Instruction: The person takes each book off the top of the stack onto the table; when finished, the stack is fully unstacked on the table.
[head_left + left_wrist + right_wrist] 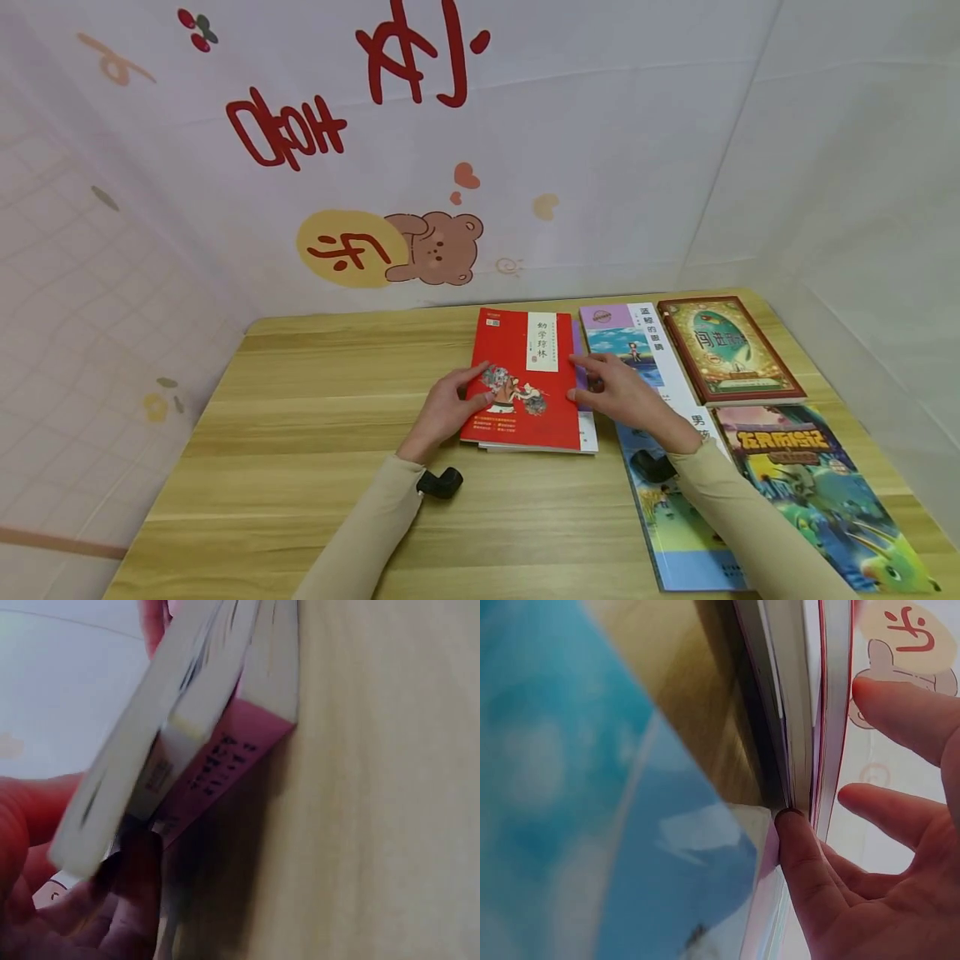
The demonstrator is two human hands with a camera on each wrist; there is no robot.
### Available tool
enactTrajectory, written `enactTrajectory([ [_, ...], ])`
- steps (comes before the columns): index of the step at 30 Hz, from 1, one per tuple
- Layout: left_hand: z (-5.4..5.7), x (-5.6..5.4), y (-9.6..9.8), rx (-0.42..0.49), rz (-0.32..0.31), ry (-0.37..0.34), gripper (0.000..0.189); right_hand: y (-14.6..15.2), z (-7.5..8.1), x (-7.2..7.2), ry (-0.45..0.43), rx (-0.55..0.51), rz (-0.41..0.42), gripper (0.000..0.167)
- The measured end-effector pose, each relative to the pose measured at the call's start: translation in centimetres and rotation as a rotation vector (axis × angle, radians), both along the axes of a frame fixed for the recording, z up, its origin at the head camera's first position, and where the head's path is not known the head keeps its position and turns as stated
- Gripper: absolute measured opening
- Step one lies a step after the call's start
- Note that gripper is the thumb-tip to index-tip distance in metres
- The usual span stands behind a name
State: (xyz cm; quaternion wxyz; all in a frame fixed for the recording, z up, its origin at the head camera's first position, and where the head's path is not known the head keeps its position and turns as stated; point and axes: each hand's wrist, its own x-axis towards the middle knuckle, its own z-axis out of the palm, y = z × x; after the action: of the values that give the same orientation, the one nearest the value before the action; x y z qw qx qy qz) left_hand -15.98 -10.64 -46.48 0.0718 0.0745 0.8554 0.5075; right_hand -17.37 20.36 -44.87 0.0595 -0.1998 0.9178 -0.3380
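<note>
A red-covered book (546, 427) tops a small stack on the wooden table. Under it peeks a purple-and-white book (587, 433); in the left wrist view a pink spine (217, 761) shows at the bottom. My left hand (445, 410) grips the red book's left edge, thumb on the cover and fingers reaching below it. At the stack's right side, my right hand (624, 396) has its fingers spread, two fingertips at the cover's edge. One finger (802, 862) touches the side of the stack lower down in the right wrist view.
Right of the stack lie a blue-and-white book (618, 346), a brown-framed book (738, 350), a light-blue book (690, 562) below the right forearm, and a dinosaur-picture book (832, 500). A white printed cloth (600, 125) rises behind the wooden table (315, 433).
</note>
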Motion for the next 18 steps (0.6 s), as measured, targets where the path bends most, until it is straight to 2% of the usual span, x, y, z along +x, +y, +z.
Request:
enactTrajectory([
  [10,0.1,0.8,-1.1,0.124,0.111,0.035,0.062,-0.2,0.3,0.0,-0.015,0.099,0.014,0.07],
  [13,0.2,1.1,-1.7,0.186,0.137,0.022,0.061,-0.4,0.2,0.1,-0.007,0.141,0.011,0.067],
  [18,0.3,1.7,-2.7,0.27,0.188,-0.03,0.057,-0.7,0.0,0.4,0.006,0.148,0.009,0.064],
])
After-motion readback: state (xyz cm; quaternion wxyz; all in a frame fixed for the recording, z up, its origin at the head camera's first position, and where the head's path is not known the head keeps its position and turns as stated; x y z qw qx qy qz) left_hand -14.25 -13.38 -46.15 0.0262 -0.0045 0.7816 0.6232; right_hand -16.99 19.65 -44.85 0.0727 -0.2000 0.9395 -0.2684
